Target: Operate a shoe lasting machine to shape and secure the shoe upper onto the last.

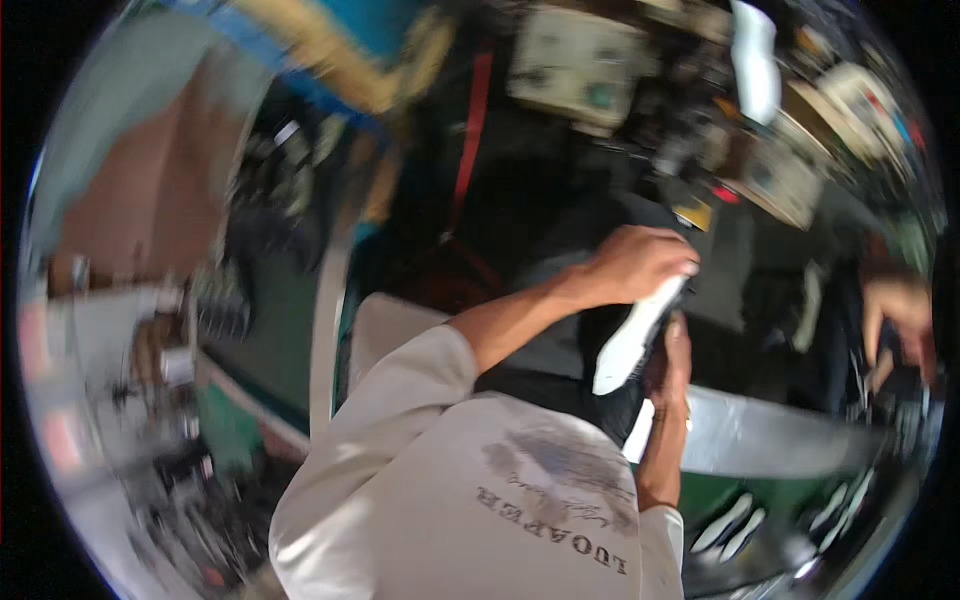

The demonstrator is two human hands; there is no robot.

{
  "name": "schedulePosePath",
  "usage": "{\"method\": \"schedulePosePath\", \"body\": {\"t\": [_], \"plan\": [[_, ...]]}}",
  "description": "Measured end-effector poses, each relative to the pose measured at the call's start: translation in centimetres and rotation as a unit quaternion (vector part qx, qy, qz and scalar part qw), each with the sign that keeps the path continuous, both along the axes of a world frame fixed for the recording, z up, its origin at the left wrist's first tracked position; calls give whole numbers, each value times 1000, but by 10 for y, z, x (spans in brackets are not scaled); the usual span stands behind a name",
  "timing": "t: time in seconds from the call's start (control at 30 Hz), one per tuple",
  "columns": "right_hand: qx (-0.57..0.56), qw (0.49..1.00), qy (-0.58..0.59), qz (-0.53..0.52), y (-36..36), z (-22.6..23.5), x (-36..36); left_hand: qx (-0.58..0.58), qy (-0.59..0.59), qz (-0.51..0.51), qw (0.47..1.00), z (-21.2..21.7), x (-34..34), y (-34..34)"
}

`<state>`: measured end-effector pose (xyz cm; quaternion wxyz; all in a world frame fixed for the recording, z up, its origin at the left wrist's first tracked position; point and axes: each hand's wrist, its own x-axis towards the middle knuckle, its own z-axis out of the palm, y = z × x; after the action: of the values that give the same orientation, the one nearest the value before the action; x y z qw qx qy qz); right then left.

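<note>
A long white shoe sole is held slanted in front of my body, over dark cloth on my lap. My left hand reaches across from the left and is closed round its upper end. Along the sole's right edge, my right hand is closed, with its fingers partly hidden against something dark. Whether a black shoe upper sits under the sole, I cannot tell. A second white piece shows beside my right wrist, its lower part hidden.
Several white soles lie on a shelf at the lower right, below a grey metal edge. A co-worker's arm shows at the far right. Blurred machine boxes stand ahead, and a red strip hangs there.
</note>
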<state>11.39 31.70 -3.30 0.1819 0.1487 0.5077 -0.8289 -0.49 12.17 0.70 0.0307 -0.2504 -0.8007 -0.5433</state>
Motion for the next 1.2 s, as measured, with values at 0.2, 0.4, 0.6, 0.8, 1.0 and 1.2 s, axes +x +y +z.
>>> {"method": "schedulePosePath", "body": {"t": [0.2,0.4,0.6,0.8,1.0,1.2], "plan": [[316,934,131,103,-59,37,-60,60,-152,97,982,-19,17,-33],[308,925,205,88,-45,-1,-70,121,-145,144,971,-39,21,-16],[238,964,113,34,-22,-9,-54,190,-184,95,960,-56,26,2],[344,930,110,61,-18,7,-13,224,-267,110,931,-74,37,33],[628,676,302,239,-24,52,31,176,-220,274,920,-82,18,28],[648,637,327,258,-10,32,28,-33,-88,159,983,-62,-19,-20]]}}
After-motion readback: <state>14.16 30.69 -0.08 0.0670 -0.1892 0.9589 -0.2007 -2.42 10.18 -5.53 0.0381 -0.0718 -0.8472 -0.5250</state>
